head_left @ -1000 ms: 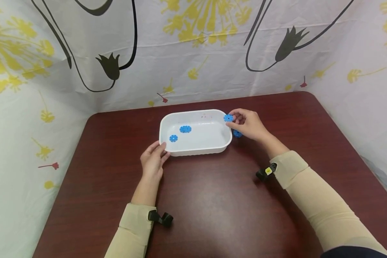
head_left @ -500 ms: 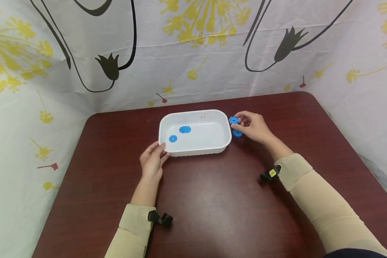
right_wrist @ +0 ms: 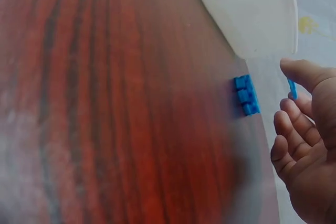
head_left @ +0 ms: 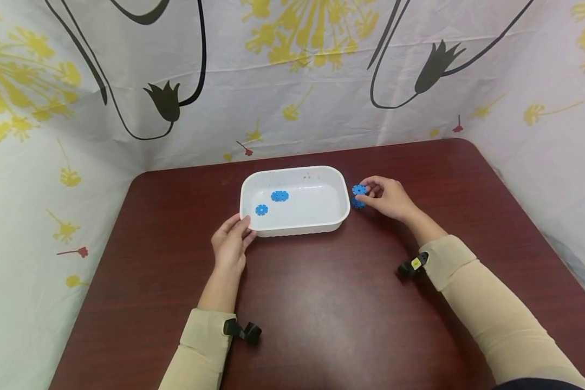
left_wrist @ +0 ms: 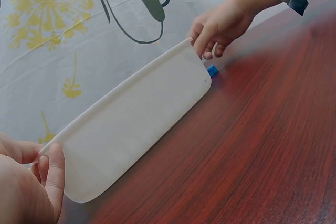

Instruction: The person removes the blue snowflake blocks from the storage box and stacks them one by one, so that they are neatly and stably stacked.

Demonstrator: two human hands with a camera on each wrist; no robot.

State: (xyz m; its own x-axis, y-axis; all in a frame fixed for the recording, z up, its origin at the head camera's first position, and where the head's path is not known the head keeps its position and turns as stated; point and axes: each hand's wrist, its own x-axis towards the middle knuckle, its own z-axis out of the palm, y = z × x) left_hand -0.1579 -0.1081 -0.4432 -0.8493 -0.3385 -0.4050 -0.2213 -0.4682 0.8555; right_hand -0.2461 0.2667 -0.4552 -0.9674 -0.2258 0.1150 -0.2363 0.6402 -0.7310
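Observation:
A white rectangular plastic tub (head_left: 307, 206) stands toward the back of the table. My left hand (head_left: 228, 246) grips its front left corner, thumb at the rim and fingers against the outside. Just right of the tub, my right hand (head_left: 390, 199) pinches a blue notched plastic disc (head_left: 358, 189) between thumb and fingers. In the right wrist view this disc (right_wrist: 292, 88) appears edge-on. Close below it, a small stack of blue notched discs (right_wrist: 245, 95) sits on the table beside the tub. Inside the tub lie a single blue disc (head_left: 261, 209) and an overlapping pair of discs (head_left: 279, 196).
The dark red-brown wooden table (head_left: 312, 303) extends in front of the tub and to both sides. A white cloth with printed flowers (head_left: 283, 92) hangs behind the table's back edge and along its sides. Black straps with small devices (head_left: 244, 329) are worn at both wrists.
My right hand has moved the pinched disc from over the tub's right rim, rightward and toward me, to over the stack on the table. My left hand has stayed on the corner.

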